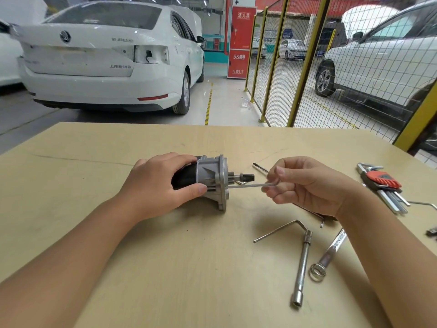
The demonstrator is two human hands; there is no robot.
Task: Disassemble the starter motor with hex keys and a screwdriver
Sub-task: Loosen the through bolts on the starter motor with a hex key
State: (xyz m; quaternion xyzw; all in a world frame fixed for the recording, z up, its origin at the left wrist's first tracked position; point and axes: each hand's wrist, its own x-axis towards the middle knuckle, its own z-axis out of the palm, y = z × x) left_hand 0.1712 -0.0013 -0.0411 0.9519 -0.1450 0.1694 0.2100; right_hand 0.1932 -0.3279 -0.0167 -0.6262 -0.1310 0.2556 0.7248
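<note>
I have the starter motor (203, 181) lying on its side near the middle of the desk (165, 268), its pinion end pointing toward the right edge. My left hand (158, 185) curls over the dark body, thumb on the near side, so that grip is closed round the housing. My right hand (305, 185) pinches the long arm of a hex key (250, 185) between thumb and fingertips; the key's far end reaches the grey flange, though I cannot tell whether it is seated in a bolt head.

The motor looks like cast metal, so I judge it heavy and stiff, with a smooth round body that would roll if let go. The dark barrel is the sensible place to hold; the flange gives an edge to brace against. The key is thin and could slip from a light pinch under torque.

Toward the right edge lies a hex key set (383, 183) in a red holder. Nearer me are a loose L-shaped key (279, 229), a socket wrench (301, 266) and a combination wrench (331, 254). A screwdriver (260, 167) shows partly behind my right hand. None of these blocks the motor.
</note>
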